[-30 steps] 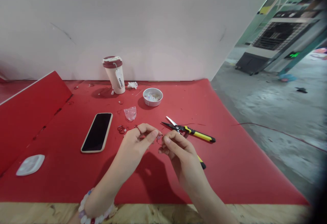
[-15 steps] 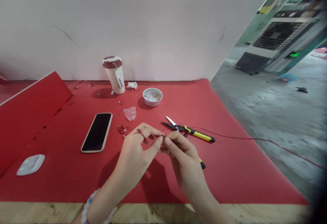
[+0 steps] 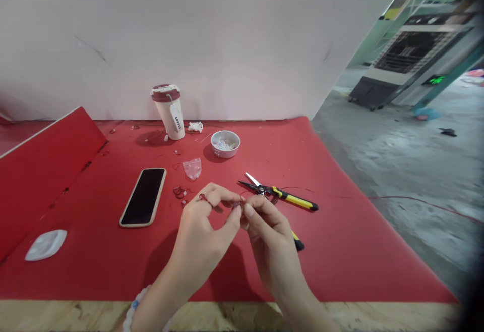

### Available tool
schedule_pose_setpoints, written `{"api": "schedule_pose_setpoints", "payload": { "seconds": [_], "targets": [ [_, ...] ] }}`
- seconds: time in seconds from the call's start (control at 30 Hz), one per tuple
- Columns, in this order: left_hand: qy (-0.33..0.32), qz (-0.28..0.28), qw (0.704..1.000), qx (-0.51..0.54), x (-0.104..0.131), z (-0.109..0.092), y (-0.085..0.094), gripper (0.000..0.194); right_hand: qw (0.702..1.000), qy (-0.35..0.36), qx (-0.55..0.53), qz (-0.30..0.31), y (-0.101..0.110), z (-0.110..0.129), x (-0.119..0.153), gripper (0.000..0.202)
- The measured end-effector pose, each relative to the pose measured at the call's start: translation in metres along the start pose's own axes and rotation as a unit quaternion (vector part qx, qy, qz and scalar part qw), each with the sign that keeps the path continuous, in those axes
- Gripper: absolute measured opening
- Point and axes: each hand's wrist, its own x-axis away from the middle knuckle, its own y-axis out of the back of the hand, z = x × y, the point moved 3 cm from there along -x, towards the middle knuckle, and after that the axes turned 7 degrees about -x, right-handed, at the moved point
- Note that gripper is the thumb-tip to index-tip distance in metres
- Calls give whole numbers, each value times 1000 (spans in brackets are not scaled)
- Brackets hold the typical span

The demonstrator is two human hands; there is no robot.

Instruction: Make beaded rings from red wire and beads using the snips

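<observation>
My left hand (image 3: 206, 231), with a red ring on one finger, pinches a thin dark red cord near its fingertips. My right hand (image 3: 274, 238) meets it there, thumb and forefinger closed on the same cord. A small shiny bit shows between the left fingertips, too small to name. Just beyond the right hand lie pliers (image 3: 297, 201) with black-and-yellow handles, partly hidden by the hand, and a silver scissor-like blade (image 3: 252, 178) beside them. A length of red cord (image 3: 423, 202) stretches off to the right past the table edge.
A phone (image 3: 143, 197) lies left of my hands. Farther back are a small plastic bag (image 3: 192, 169), a round white dish (image 3: 226, 152) with small beads and a lidded coffee cup (image 3: 170, 115). A white lid-like piece (image 3: 46, 245) rests at left. A white panel (image 3: 227, 44) closes the back.
The cord at the right has shifted and curves differently. The left fingertips have moved slightly, and a shiny bit now shows between them. The hands stay together in nearly the same place.
</observation>
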Motion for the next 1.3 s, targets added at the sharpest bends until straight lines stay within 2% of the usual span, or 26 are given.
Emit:
{"api": "schedule_pose_setpoints", "payload": {
  "seconds": [0.47, 0.67, 0.87, 1.0, 1.17, 1.3],
  "targets": [
    [-84, -68, 988, -114, 4, -5, 1, 10, 998, 40, 44, -2, 2, 0, 1, 16],
    [-133, -132, 972, -145, 8, -10, 1, 9, 991, 92, 97, 21, 4, 1, 3, 14],
    [-113, -143, 973, -145, 9, -12, -1, 11, 983, 139, 109, 40, 7, 0, 2, 5],
    [-102, -164, 970, -146, 13, -13, -2, 10, 976, 164, 126, 69, 8, 0, 3, 8],
    [-69, -148, 979, -118, 16, -11, -3, 9, 978, 142, 140, 60, 7, 0, 4, 10],
    [-64, -92, 992, -59, 12, -8, -3, 12, 992, 103, 66, 42, 6, 2, 3, 6]
  ]
}}
